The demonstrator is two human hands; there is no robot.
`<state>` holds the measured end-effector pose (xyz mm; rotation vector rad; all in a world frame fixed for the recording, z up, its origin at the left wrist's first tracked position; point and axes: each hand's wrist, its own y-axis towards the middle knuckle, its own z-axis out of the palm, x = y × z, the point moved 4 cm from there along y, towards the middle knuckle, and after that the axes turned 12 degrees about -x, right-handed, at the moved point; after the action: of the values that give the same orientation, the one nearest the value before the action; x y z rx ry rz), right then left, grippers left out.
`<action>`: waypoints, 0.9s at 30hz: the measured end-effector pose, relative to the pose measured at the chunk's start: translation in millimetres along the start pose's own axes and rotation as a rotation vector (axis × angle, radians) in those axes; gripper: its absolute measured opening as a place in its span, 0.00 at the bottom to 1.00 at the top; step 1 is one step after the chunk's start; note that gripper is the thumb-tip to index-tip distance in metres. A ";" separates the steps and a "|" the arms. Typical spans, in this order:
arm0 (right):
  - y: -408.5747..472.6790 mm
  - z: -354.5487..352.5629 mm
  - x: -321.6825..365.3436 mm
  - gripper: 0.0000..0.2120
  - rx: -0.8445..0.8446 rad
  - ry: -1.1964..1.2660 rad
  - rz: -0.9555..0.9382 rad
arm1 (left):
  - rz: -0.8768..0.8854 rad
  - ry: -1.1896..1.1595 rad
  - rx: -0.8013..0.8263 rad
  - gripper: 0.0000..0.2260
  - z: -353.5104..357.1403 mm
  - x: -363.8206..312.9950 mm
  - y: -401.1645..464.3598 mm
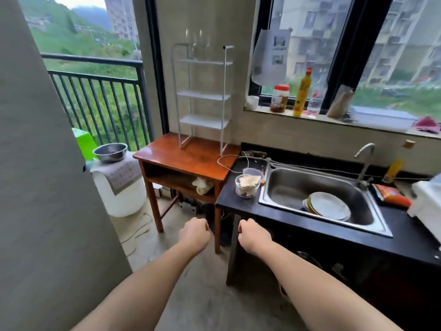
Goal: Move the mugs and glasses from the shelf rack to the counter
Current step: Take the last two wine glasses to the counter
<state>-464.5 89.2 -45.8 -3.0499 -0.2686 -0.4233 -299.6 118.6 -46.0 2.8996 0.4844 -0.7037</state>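
Note:
A white shelf rack (202,96) stands on a brown wooden table (181,161) against the wall. On its top shelf I make out two faint clear glasses (199,47); the three lower shelves look bare. No mugs show. The black counter (229,199) with a steel sink (317,194) lies to the right of the table. My left hand (194,232) and my right hand (254,234) hang in front of me, low, near the counter's left corner. Both are curled into loose fists and hold nothing.
A clear container (248,185) with paper sits on the counter left of the sink. Plates (328,206) lie in the sink. A white cable (226,161) trails off the table. Bottles (301,91) line the window sill. A steel bowl (111,151) rests on a white appliance at left.

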 end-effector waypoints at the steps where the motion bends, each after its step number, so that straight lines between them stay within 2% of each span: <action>1: 23.8 -1.9 14.7 0.11 -0.007 -0.008 -0.017 | -0.012 -0.014 -0.021 0.06 -10.3 8.3 22.6; 7: 131.7 -8.4 85.7 0.12 -0.044 -0.010 -0.067 | -0.009 -0.044 -0.054 0.08 -50.6 45.1 136.1; 17: 325.9 -31.5 204.5 0.12 -0.262 0.114 0.078 | 0.238 -0.025 -0.065 0.11 -113.9 79.0 359.6; 22: 403.3 -74.2 245.6 0.12 -0.375 0.142 0.109 | 0.337 -0.043 -0.114 0.11 -162.5 62.4 455.0; 27: 481.6 -137.4 266.1 0.12 -0.533 0.148 0.116 | 0.395 -0.192 -0.141 0.12 -206.9 14.5 538.4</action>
<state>-163.0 -350.9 146.6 -3.4898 0.0395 -0.8270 -19.4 -345.5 151.5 2.6404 -0.0587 -0.8295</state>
